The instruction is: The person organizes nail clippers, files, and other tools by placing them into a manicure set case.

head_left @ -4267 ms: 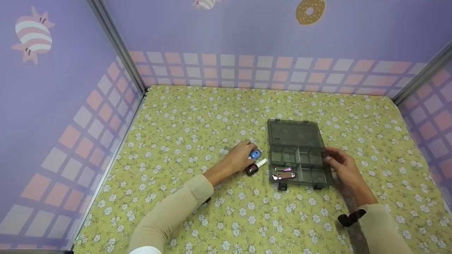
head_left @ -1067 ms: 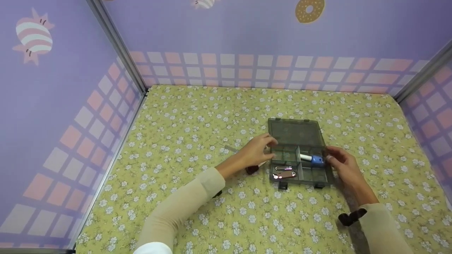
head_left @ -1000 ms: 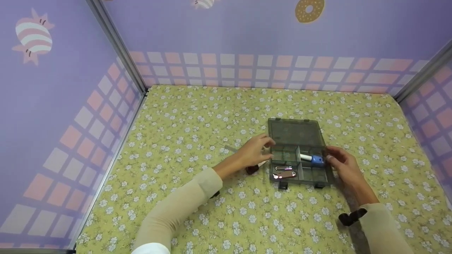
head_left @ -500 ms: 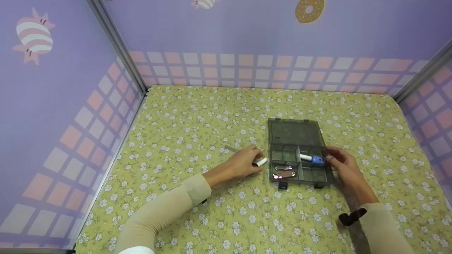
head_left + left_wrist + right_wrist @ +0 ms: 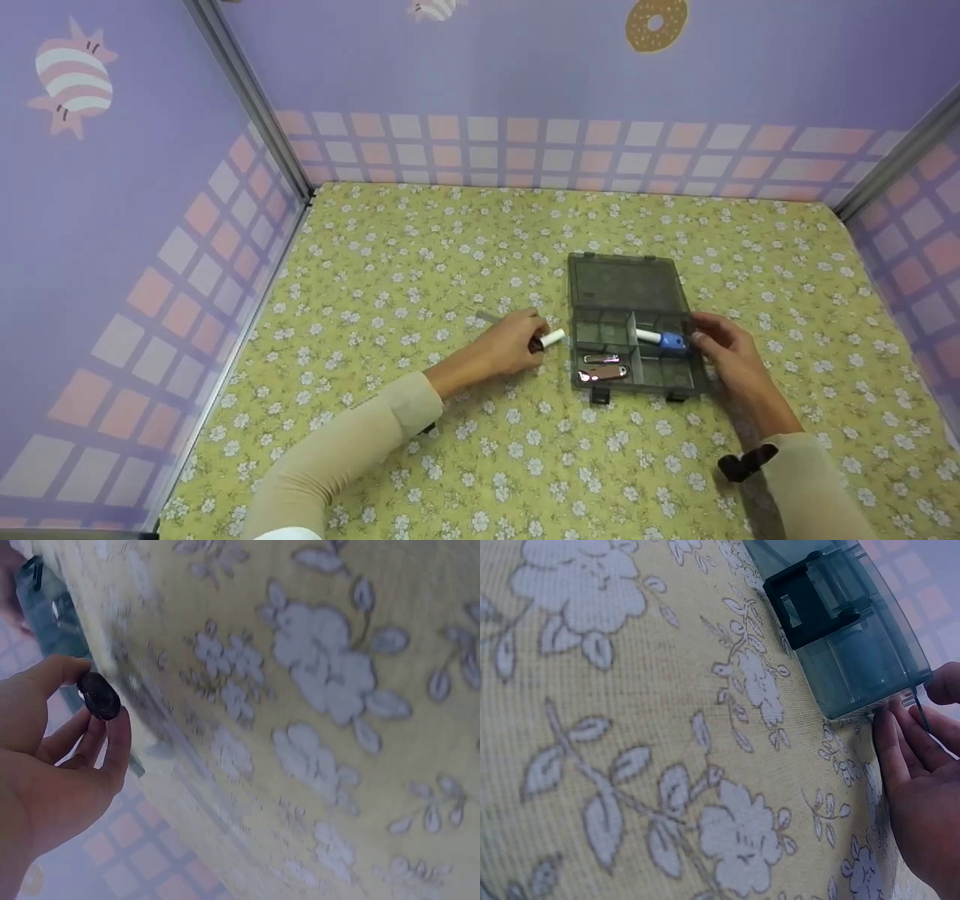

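Observation:
My left hand (image 5: 508, 346) pinches a dark nail polish bottle (image 5: 535, 344) with a white cap, just left of the box. In the left wrist view, the bottle's round dark base (image 5: 100, 697) shows between thumb and fingertips. My right hand (image 5: 731, 360) grips the right wall of a smoky, see-through divided box (image 5: 661, 388) whose lid lies back. Thumb and fingers sit on either side of that wall in the right wrist view. A blue nail polish bottle (image 5: 673, 342) lies in the back right compartment. Two nail clippers (image 5: 609, 372) lie in the front left one.
A thin grey strip (image 5: 489, 316) lies on the flowered cloth (image 5: 405, 247), partly behind my left hand. Black latches (image 5: 600, 395) stick out from the box's front. Purple patterned walls (image 5: 480, 75) enclose the table at the back and sides.
The blue nail polish bottle went from my left hand into the back right compartment. My left hand then moved back left and took the dark bottle. My right hand stayed on the box.

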`<state>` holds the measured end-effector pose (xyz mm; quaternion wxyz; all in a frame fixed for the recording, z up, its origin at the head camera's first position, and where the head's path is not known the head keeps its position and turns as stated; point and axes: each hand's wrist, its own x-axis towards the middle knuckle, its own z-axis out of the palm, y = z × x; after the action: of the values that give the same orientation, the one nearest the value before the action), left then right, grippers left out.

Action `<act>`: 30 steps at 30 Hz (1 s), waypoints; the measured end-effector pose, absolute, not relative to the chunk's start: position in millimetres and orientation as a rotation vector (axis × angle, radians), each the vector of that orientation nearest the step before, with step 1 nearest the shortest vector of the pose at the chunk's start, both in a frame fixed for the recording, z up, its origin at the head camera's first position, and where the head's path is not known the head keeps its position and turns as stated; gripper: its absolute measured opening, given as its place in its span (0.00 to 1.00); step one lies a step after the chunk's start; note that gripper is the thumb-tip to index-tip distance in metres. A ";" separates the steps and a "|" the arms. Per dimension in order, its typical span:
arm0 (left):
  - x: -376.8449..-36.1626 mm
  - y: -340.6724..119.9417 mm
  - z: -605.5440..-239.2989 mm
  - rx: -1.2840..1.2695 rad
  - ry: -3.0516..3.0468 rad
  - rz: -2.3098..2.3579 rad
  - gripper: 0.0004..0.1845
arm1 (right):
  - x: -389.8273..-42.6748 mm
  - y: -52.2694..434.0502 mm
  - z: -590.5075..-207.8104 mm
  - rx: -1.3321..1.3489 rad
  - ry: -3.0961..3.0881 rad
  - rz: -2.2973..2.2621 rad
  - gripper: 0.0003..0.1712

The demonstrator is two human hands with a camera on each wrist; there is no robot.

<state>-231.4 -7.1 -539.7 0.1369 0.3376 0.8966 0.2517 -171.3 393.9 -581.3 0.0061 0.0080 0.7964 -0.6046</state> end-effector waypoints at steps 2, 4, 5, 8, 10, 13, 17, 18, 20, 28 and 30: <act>-235.8 -9.6 -535.0 0.951 2.597 0.779 0.17 | -170.9 393.6 -582.0 0.037 2.483 -1.904 0.30; -239.7 -11.1 -530.0 0.930 2.596 0.829 0.17 | -170.3 393.9 -582.8 0.047 2.476 -1.907 0.30; -241.6 -11.2 -527.4 0.931 2.598 0.851 0.17 | -170.1 394.0 -583.2 0.053 2.475 -1.906 0.29; -246.3 -8.0 -520.1 0.951 2.596 0.907 0.17 | -170.0 393.5 -583.9 0.054 2.471 -1.908 0.30; -248.6 -2.9 -515.4 0.975 2.597 0.930 0.17 | -170.7 393.1 -584.1 0.048 2.468 -1.914 0.29; -249.7 8.7 -509.8 0.997 2.570 0.968 0.17 | -172.0 392.1 -583.8 0.043 2.465 -1.927 0.29; -249.8 32.5 -504.8 1.028 2.521 0.990 0.16 | -171.9 392.2 -582.4 0.045 2.470 -1.926 0.29; -249.9 39.3 -504.1 1.043 2.514 0.986 0.16 | -171.6 392.4 -582.5 0.047 2.474 -1.922 0.29; -250.4 52.6 -503.7 1.087 2.508 0.959 0.16 | -170.9 393.0 -583.6 0.055 2.482 -1.914 0.29; -253.0 96.5 -514.4 1.268 2.477 0.891 0.16 | -172.3 394.7 -586.8 0.064 2.465 -1.928 0.29; -253.6 105.5 -516.1 1.270 2.464 0.895 0.16 | -173.5 394.3 -585.6 0.063 2.457 -1.932 0.29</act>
<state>-253.6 105.5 -516.1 0.1139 0.4331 0.8404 0.3052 -173.5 394.3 -585.6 0.0076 0.0200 0.7860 -0.6179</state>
